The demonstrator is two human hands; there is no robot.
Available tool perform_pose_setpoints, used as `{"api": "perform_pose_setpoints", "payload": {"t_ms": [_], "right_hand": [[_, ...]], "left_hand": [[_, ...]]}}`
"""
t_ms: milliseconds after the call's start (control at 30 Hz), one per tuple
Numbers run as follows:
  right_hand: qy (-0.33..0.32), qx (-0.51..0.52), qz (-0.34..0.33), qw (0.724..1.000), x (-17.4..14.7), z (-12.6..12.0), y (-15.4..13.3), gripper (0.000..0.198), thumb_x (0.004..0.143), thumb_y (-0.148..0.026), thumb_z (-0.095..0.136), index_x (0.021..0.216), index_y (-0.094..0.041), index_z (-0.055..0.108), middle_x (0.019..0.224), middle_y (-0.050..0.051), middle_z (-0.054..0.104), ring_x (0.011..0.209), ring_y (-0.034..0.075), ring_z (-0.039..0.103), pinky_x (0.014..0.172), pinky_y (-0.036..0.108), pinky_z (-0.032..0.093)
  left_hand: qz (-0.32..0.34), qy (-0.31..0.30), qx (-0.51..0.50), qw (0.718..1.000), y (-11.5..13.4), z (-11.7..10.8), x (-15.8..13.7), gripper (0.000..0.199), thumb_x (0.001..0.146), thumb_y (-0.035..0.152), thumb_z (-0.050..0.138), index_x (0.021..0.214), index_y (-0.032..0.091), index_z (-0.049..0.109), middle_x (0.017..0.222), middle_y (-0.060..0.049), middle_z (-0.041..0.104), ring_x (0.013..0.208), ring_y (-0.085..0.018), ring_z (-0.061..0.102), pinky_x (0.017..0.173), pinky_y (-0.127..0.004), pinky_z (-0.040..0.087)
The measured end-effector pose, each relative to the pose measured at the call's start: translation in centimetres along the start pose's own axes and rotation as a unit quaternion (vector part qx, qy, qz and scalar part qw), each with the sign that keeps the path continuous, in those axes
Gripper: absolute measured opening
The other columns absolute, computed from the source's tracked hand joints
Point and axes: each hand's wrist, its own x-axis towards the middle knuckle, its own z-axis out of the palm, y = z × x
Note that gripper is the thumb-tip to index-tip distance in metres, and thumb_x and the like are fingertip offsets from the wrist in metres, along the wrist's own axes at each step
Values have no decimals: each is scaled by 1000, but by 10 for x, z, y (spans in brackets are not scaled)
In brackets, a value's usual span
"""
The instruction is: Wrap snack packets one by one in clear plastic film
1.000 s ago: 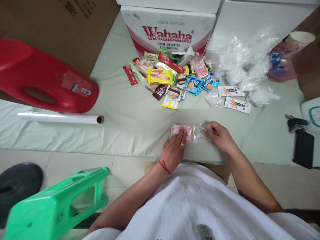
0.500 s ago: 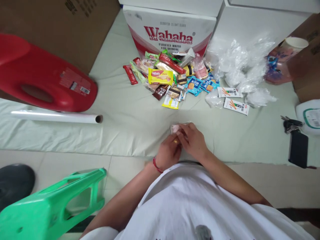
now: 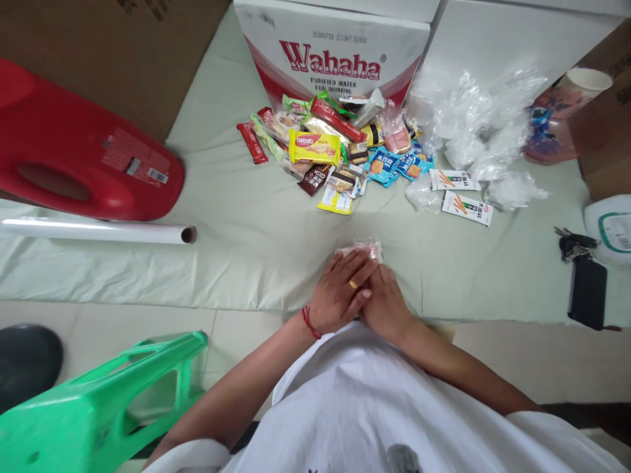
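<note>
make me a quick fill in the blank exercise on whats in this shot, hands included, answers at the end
1. The left hand, fingers over the wrapped packet, has a bracelet coloured ____ at its wrist.
2. The right hand is touching the ____ hand.
3. The large red brand name on the water box reads ____.
4. The plastic stool at the lower left is coloured ____.

Missing words: red; left; Wahaha; green.

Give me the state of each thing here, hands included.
Pink packet, clear-wrapped, mostly covered
Left hand, laid over the packet, fingers outstretched
Right hand, against the left hand, fingers partly hidden, grip unclear
White roll, lying on its side
Cloth, wrinkled
Snacks, heaped together
Clear plastic, crumpled
Keys, lying on the cloth
</note>
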Motion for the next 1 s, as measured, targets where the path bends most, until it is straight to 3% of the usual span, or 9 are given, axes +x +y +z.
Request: {"api": "perform_pose_setpoints", "payload": {"t_ms": [133, 333, 433, 500, 567, 667, 767, 867, 1000], "right_hand": [[-26, 5, -104, 994, -16, -2, 12, 42, 103, -28, 61, 142, -14, 65, 156, 21, 55, 133, 36, 53, 108, 55, 49], [-19, 165, -143, 976, -25, -14, 32, 23, 101, -32, 64, 112, -16, 77, 164, 20, 49, 135, 35, 61, 109, 55, 53], [15, 293, -100, 951, -29, -27, 49, 20, 105, -25, 57, 109, -23, 77, 127, 11, 76, 106, 21, 74, 92, 37, 60], [49, 330, -23, 942, -33, -33, 62, 18, 106, -26, 59, 109, -26, 76, 97, 4, 79, 85, 17, 74, 79, 30, 59], [82, 357, 64, 928, -37, -35, 75, 16, 105, -33, 63, 103, -26, 77, 88, 3, 78, 78, 16, 71, 73, 29, 57], [126, 438, 175, 873, -34, -32, 84, 24, 102, -46, 67, 101, -24, 78, 86, 4, 79, 70, 16, 68, 68, 29, 57], [131, 526, 198, 817, -19, -28, 76, 39, 100, -58, 67, 117, -25, 74, 103, 8, 81, 82, 19, 73, 77, 34, 61], [81, 574, 141, 803, 4, -26, 52, 67, 97, -76, 57, 139, -24, 64, 135, 15, 73, 115, 27, 73, 94, 44, 62], [32, 591, 145, 793, 30, -20, 15, 74, 100, -82, 41, 135, -21, 64, 114, 15, 78, 112, 30, 73, 89, 43, 61]], "left_hand": [[-58, -48, 22, 997, -9, 4, 3, 61, 111, 41, 30, 167, 19, 35, 168, -15, 48, 158, -27, 42, 132, -51, 26], [-51, -110, 104, 987, -9, -1, 8, 80, 92, 39, 57, 165, 11, 37, 170, -22, 42, 158, -36, 39, 132, -60, 21], [-43, -124, 152, 980, -11, 3, 12, 84, 88, 41, 64, 163, 10, 39, 169, -25, 41, 156, -42, 41, 128, -68, 24], [-51, -117, 177, 976, -16, 6, 17, 70, 93, 36, 62, 157, 12, 47, 163, -24, 51, 149, -40, 50, 125, -67, 31], [-70, -98, 172, 978, -21, 6, 24, 50, 99, 26, 54, 147, 15, 57, 149, -21, 64, 138, -34, 60, 121, -60, 40], [-139, -29, 78, 987, -21, -5, 31, 36, 104, 24, 46, 135, 17, 64, 132, -16, 74, 124, -28, 69, 109, -48, 54], [-236, 65, -128, 961, -9, -17, 34, 37, 110, 37, 39, 135, 21, 61, 122, -12, 77, 111, -26, 74, 96, -43, 61], [-258, 64, -319, 910, 3, -14, 35, 51, 113, 43, 23, 144, 22, 57, 115, -12, 79, 104, -27, 77, 92, -48, 63], [-276, 58, -346, 895, 8, 12, 32, 58, 113, 49, 19, 138, 22, 63, 105, -13, 80, 95, -28, 77, 85, -49, 64]]}}
